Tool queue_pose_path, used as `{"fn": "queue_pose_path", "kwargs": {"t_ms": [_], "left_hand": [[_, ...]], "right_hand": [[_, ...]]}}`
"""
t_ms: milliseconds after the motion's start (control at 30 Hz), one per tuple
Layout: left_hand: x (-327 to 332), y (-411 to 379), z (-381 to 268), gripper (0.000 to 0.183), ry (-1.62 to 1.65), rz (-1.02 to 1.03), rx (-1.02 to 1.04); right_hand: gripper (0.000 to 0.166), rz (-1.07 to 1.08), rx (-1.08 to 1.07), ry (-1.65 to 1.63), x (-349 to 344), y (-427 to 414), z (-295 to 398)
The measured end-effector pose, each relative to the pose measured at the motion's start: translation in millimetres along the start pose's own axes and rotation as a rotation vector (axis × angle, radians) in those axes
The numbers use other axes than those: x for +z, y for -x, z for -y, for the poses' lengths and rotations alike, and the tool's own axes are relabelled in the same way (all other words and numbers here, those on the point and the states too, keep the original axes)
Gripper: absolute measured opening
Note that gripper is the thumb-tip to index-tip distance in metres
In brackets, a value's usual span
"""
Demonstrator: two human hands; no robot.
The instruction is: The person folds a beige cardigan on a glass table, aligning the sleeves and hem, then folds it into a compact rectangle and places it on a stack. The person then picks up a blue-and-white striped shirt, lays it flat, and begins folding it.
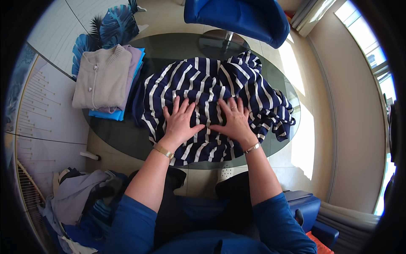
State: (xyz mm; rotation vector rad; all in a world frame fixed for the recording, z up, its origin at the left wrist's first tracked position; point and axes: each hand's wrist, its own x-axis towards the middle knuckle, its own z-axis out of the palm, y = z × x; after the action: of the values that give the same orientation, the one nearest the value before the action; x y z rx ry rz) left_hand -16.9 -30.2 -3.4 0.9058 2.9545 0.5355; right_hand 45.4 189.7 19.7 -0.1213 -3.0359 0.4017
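A navy garment with white stripes (203, 82) lies spread and rumpled over the glass table in front of me. My left hand (180, 122) rests palm down on its middle, fingers spread apart. Beside it my right hand (234, 119) presses flat on the same cloth, also with fingers apart and a ring on one finger. The two thumbs point towards each other with a small gap between them. At the right the garment bunches into folds, and a buttoned cuff (282, 133) shows there near the table's edge.
The oval glass tabletop (117, 139) carries a stack of folded clothes at left, topped by a beige knit cardigan (104, 79). A blue chair (238, 19) stands beyond the table. Heaped clothes (85, 203) lie at lower left. Another blue seat (301, 206) is at lower right.
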Motion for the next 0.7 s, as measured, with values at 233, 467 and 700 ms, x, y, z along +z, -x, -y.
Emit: {"fn": "queue_pose_path", "kwargs": {"t_ms": [233,467,700], "left_hand": [[1.7,-3.1,9.8,0.081,0.039,-0.004,-0.033],[2.7,-12.0,37.6,0.079,0.003,-0.121,-0.143],[-18.3,-14.6,16.7,0.045,0.224,-0.303,0.087]], "right_hand": [[0.066,-0.239,-0.056,-0.114,2.5,-5.9,-13.3],[0.064,0.234,-0.446,-0.453,-16.0,21.3,34.1],[0.029,0.264,-0.458,-0.356,-2.7,30.6,41.0]]}}
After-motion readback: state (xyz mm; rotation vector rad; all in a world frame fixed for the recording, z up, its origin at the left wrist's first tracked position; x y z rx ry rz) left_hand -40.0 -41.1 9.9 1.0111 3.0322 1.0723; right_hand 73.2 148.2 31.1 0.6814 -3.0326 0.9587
